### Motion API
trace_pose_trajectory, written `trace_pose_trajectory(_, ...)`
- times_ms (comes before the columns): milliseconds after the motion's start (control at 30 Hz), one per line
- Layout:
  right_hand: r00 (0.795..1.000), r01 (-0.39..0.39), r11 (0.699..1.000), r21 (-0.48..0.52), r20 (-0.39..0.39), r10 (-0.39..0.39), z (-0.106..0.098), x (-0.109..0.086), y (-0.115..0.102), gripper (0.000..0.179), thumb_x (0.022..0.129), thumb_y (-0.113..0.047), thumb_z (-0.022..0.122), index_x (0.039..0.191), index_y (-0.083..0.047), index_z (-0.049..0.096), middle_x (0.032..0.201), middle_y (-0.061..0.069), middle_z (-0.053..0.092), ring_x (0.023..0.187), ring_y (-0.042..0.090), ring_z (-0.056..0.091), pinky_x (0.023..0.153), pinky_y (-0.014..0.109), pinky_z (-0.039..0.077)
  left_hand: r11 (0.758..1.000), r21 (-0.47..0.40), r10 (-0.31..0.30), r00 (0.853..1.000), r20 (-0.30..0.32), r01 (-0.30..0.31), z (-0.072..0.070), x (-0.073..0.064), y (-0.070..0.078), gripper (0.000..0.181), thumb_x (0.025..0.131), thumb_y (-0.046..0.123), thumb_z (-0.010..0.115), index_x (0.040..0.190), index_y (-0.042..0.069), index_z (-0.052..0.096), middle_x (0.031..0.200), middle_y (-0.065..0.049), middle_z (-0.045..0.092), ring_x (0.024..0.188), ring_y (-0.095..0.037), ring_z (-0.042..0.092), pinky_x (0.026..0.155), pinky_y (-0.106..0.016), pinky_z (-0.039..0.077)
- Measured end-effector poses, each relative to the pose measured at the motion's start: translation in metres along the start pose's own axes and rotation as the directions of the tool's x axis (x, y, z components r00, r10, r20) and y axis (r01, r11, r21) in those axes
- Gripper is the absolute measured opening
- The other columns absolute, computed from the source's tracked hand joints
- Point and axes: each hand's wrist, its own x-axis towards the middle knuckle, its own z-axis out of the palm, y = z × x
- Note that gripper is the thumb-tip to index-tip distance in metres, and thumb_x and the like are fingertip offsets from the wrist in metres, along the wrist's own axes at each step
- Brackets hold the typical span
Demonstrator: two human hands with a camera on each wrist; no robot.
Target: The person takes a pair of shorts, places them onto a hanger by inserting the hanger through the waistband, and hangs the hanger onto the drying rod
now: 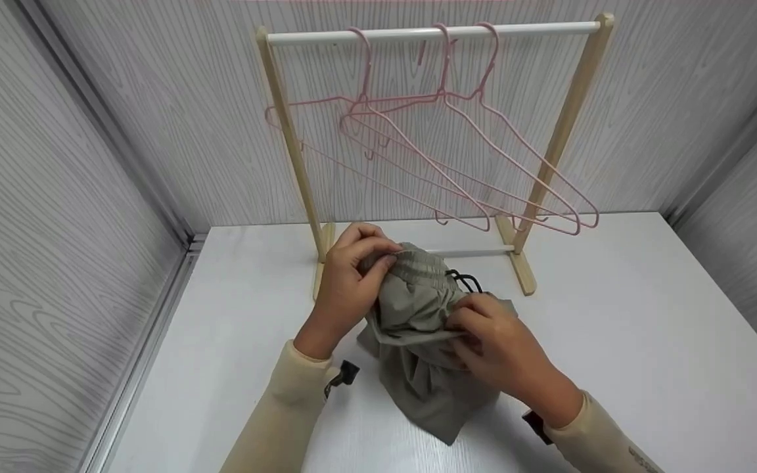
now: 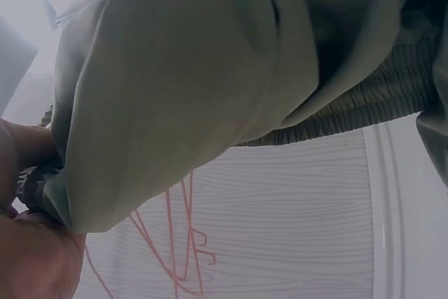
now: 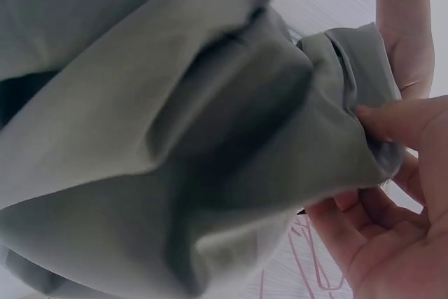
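Note:
A bunched pair of grey-green shorts [image 1: 418,309] with a gathered elastic waistband and a black drawstring [image 1: 464,279] is held up over the white table. At the waistband's left end, my left hand [image 1: 355,269] pinches the cloth between thumb and fingers. My right hand [image 1: 500,345] grips a fold lower down on the right side, fingers curled into the fabric. In the right wrist view the thumb and fingers of the right hand [image 3: 399,201] close on the cloth's edge. Fabric of the shorts [image 2: 175,89] fills much of the left wrist view, and only part of the left hand [image 2: 35,250] shows.
Behind the shorts stands a small garment rack with wooden posts [image 1: 566,125] and a white rod [image 1: 536,29]. Three pink wire hangers [image 1: 411,141] hang from it, their lower corners reaching toward the hands. The white table [image 1: 621,315] meets wood-grain panels at the back and sides.

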Motion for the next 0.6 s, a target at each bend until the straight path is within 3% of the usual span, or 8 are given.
trace_pose_trajectory(200, 0.996, -0.039, 0.999, -0.025, 0.074, 0.041, -0.008, 0.003, -0.003, 0.027, 0.088, -0.018, 0.094, 0.102, -0.018, 0.07, 0.113, -0.002, 0.066, 0.097, 0.011, 0.062, 0.079, 0.034, 0.058, 0.999, 0.022, 0.039, 0.998, 0.043, -0.04, -0.006, 0.003, 0.007, 0.012, 0.105, 0.008, 0.072, 0.106, 0.014, 0.083, 0.116, -0.002, 0.064, 0.109, -0.014, 0.064, 0.096, -0.031, 0.059)
trace_pose_trajectory(333, 0.998, -0.056, 0.998, -0.017, 0.037, 0.057, -0.015, 0.007, -0.001, 0.028, 0.095, -0.029, 0.088, 0.097, -0.016, 0.064, 0.098, -0.005, 0.061, 0.082, 0.006, 0.055, 0.069, 0.028, 0.051, 0.995, 0.044, 0.081, 0.994, 0.076, -0.084, -0.01, 0.004, 0.011, 0.012, 0.106, 0.011, 0.071, 0.106, 0.015, 0.083, 0.115, -0.001, 0.065, 0.108, -0.013, 0.065, 0.097, -0.032, 0.058)
trace_pose_trajectory(433, 0.996, -0.08, 0.997, 0.017, -0.028, 0.08, -0.019, 0.01, 0.004, 0.019, 0.101, -0.021, 0.079, 0.097, -0.015, 0.062, 0.091, -0.005, 0.057, 0.079, 0.005, 0.051, 0.067, 0.026, 0.046, 0.993, 0.054, 0.099, 0.991, 0.091, -0.104, -0.012, 0.005, 0.016, 0.011, 0.106, 0.011, 0.072, 0.106, 0.015, 0.083, 0.114, -0.001, 0.065, 0.107, -0.012, 0.065, 0.095, -0.032, 0.058)
trace_pose_trajectory(600, 0.98, -0.171, 0.983, 0.07, -0.09, 0.177, -0.022, 0.018, 0.02, 0.01, 0.105, -0.002, 0.066, 0.104, -0.012, 0.065, 0.1, -0.003, 0.065, 0.094, 0.009, 0.063, 0.081, 0.03, 0.056, 0.991, 0.05, 0.115, 0.987, 0.108, -0.121, -0.014, 0.005, 0.021, 0.012, 0.106, 0.01, 0.072, 0.106, 0.013, 0.083, 0.112, -0.002, 0.065, 0.106, -0.013, 0.066, 0.093, -0.031, 0.058)
